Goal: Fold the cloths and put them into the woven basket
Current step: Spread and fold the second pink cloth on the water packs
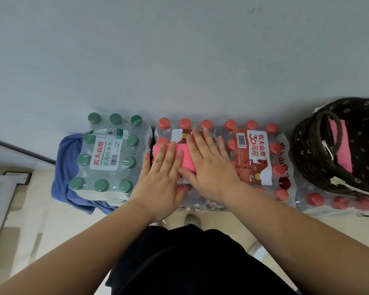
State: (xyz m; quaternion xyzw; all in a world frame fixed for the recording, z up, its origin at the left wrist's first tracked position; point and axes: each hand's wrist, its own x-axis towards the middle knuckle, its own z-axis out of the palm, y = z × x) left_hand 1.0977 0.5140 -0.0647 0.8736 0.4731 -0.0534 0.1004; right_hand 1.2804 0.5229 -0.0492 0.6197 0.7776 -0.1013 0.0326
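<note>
Under two hands [162,179] [209,167], one pink cloth [186,159]

Both bare forearms reach forward and converge, the left forearm [73,252] from the lower left, the right forearm [296,231] from the lower right. The left hand [162,179] lies palm down with straight, slightly spread fingers resting flat on a folded bright pink cloth [185,158]. Just beside it, the right hand [209,167] is also palm down and flat, its fingers extended past the left hand's fingertips. Its thumb stretches towards the left hand, over the cloth's near corner.
</note>
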